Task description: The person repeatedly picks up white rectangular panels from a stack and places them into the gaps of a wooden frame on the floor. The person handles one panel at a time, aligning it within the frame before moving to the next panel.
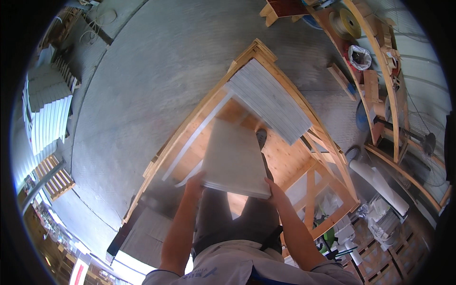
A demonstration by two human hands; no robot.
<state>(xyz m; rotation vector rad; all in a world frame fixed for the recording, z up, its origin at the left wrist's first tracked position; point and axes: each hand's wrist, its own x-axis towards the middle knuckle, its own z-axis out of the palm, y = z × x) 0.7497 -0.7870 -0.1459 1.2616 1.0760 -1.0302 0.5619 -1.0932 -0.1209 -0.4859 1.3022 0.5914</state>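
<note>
Between my hands is a pale stone tile (235, 154), perhaps more than one stacked, since its near edge looks layered. My left hand (194, 184) is closed around its left near corner, and my right hand (274, 191) grips the right near corner. The tile sits in front of my thighs, over the floor of a wooden crate (192, 122) in which I am standing. Along the crate's far right side stands a row of tiles (273, 102) packed on edge. One shoe (261, 137) shows beside the tile; the other is hidden.
White strips (202, 133) lie along the crate's left inside. Wooden braces (311, 194) cross its right end. Shelving (373, 95) with spools and a bag stands right, near a white roll (380, 187). Stacked slabs (50, 109) and a pallet (53, 176) are far left.
</note>
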